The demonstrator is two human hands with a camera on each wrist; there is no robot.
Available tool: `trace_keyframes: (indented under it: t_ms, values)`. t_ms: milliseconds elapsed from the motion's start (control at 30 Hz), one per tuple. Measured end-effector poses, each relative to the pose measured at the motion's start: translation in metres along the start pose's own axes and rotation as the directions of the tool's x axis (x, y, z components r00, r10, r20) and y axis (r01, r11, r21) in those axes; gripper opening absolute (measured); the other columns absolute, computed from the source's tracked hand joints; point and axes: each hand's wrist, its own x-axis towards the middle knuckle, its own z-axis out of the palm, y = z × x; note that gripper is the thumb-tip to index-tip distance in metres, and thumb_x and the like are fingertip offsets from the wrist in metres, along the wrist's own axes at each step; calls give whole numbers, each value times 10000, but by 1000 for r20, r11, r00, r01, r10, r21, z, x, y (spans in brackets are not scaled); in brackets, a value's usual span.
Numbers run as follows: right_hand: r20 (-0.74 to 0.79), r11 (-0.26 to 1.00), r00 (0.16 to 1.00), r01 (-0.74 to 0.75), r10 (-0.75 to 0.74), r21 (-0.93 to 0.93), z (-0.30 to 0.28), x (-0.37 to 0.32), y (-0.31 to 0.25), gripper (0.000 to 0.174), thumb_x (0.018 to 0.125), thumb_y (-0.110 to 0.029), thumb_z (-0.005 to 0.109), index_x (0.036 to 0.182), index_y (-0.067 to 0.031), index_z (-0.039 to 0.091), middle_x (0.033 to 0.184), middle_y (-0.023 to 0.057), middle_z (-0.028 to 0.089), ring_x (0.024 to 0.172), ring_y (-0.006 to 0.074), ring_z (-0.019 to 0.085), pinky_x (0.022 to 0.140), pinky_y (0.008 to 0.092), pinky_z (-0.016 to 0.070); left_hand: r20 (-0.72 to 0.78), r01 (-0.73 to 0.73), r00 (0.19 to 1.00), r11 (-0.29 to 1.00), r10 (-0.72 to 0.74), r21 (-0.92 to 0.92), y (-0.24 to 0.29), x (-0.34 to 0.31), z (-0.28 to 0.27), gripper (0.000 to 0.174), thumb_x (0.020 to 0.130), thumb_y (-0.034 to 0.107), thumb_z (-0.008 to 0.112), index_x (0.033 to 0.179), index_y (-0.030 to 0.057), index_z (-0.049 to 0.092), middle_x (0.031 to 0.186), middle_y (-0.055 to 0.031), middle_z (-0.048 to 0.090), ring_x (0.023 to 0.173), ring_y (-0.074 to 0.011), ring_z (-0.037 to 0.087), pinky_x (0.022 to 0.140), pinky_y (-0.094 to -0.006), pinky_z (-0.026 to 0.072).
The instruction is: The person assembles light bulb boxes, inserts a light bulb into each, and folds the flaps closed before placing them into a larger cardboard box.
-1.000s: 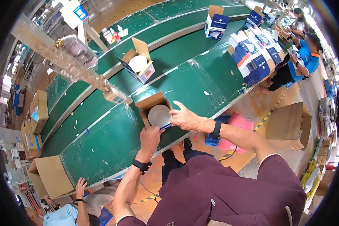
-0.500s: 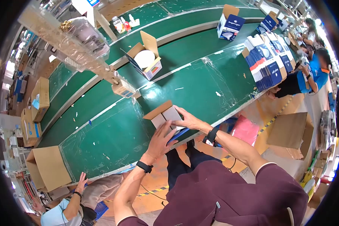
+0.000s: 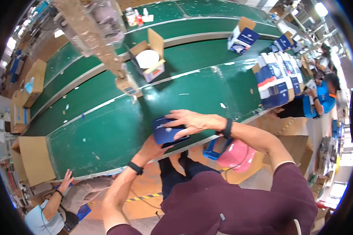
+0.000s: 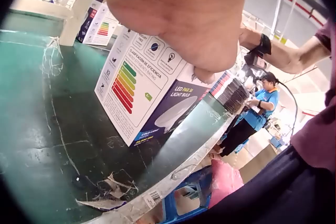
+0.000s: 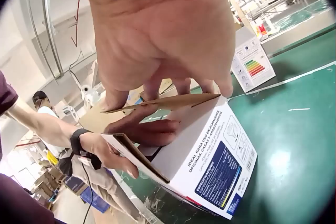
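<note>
A light bulb box [image 3: 163,135] stands on the green workbench with its dark blue lid lowered over the top. Across that lid lies my right hand [image 3: 194,120], fingers spread and pressing on it. My left hand [image 3: 150,148] holds the near left side of the box. In the right wrist view its fingers [image 5: 157,132] reach in under the lid, with the thumb outside a side flap. Printed sides with an energy rating scale [image 4: 126,87] and a blue specification panel [image 5: 218,176] show in the wrist views. The lid hides the inside of the box.
Another box [image 3: 155,72] stands open beyond, with a round white lamp inside. Flat printed cartons [image 3: 274,80] are stacked at the right, near a seated person in blue. A taped post [image 3: 102,47] hangs over the bench. A large cardboard box [image 3: 35,160] stands at the left end.
The box showed a round white face, then its white inner flaps were folded in, and now the blue lid lies over them. My right hand has moved onto the lid.
</note>
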Motion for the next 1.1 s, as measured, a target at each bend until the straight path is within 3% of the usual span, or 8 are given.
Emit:
trace_keyframes:
  t_ms: [167,367,400,567,600,733,933,1100]
  values:
    - [96,994,995,9,2,-109,-11,1,-9,842,927,-662,695,1557,-130,522,1601,276,441,1475,498,389,1187,589,365,20,12,1000,1000,-12,-6,8,7,-3,681,874,358,847,1427,62,580,1372,-200,642,1282,-433,603,1090,-532,498]
    - [-23,928,973,212,-230,-307,13,-3,7,560,1010,-421,667,1490,-145,591,1513,260,520,1386,466,488,1136,589,409,-44,-3,999,998,6,69,1,-16,6,508,878,220,806,1331,48,655,1409,-212,633,1306,-440,585,1164,-544,425]
    - [-93,954,972,188,-215,-233,21,-7,9,443,1007,-341,683,1429,-211,650,1502,191,555,1416,419,495,1145,648,394,-144,101,985,994,-96,31,8,-22,7,503,853,159,793,1321,41,651,1430,-209,618,1327,-446,568,1173,-534,419]
    - [-147,971,968,181,-204,-156,53,-18,25,384,977,-269,732,1359,-253,706,1574,60,547,1517,322,440,1249,732,190,-531,368,735,906,-422,-211,50,-38,36,541,769,-31,741,1298,-3,632,1493,-233,557,1405,-480,499,1183,-512,409]
    - [-138,968,967,191,-214,-165,54,-16,27,375,988,-286,718,1362,-257,706,1575,59,547,1519,318,438,1253,730,179,-532,351,771,931,-350,-104,48,-39,36,687,763,-66,718,1428,55,597,1556,-270,488,1420,-491,487,1163,-516,430]
    - [-73,973,979,178,-190,-148,60,-8,27,403,1049,-379,631,1415,-215,680,1620,71,504,1558,332,376,1253,738,142,-364,329,888,941,-281,76,34,-40,34,857,782,-83,687,1551,269,551,1685,-324,277,1410,-505,497,1105,-528,479]
    - [-11,980,983,181,-181,81,43,-40,25,754,987,-577,662,1548,-90,528,1688,144,389,1621,368,213,1305,620,157,-274,315,930,916,-245,249,30,-43,19,769,780,-31,695,1492,249,613,1687,-314,291,1343,-478,575,1069,-513,511]
    - [50,954,963,268,-263,-134,50,-44,28,925,914,-625,703,1587,-46,445,1704,143,356,1620,371,216,1312,592,175,-326,209,936,953,-130,220,28,-43,15,665,753,21,733,1392,202,697,1607,-180,503,1300,-462,605,1028,-498,537]
